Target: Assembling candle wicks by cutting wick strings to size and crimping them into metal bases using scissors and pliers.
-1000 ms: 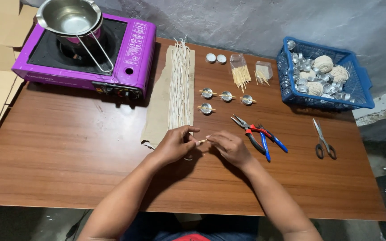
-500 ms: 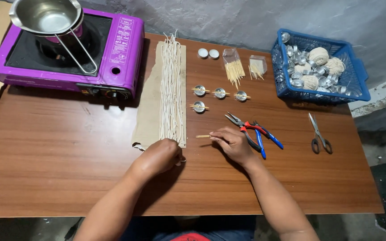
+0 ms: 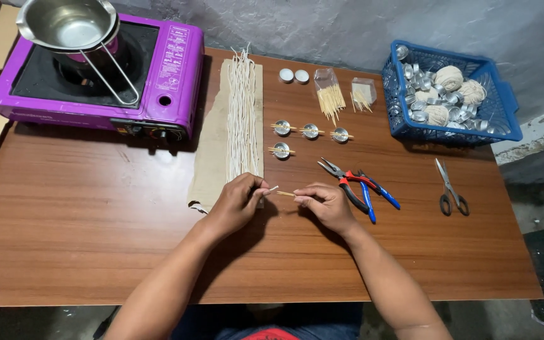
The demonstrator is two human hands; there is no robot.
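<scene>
The left hand (image 3: 242,200) pinches a white wick (image 3: 271,189) and the right hand (image 3: 326,203) a thin wooden stick (image 3: 284,194), tips nearly meeting above the tabletop (image 3: 96,239) middle, toward its near edge. The joining step seems in hand; next calls for aligning both ends. The wick looks short, waxy, stiff.

One view only, from the person's head, looking steeply down and forward across the worktop (image 3: 96,252). It sits close above the near edge, so both forearms enter from the bottom and the hands meet near the frame's middle. The far edge and the grey wall (image 3: 322,25) lie along the top. The stove (image 3: 165,82) marks the far left, the basket (image 3: 505,119) the far right, and floor shows at the right edge.
</scene>
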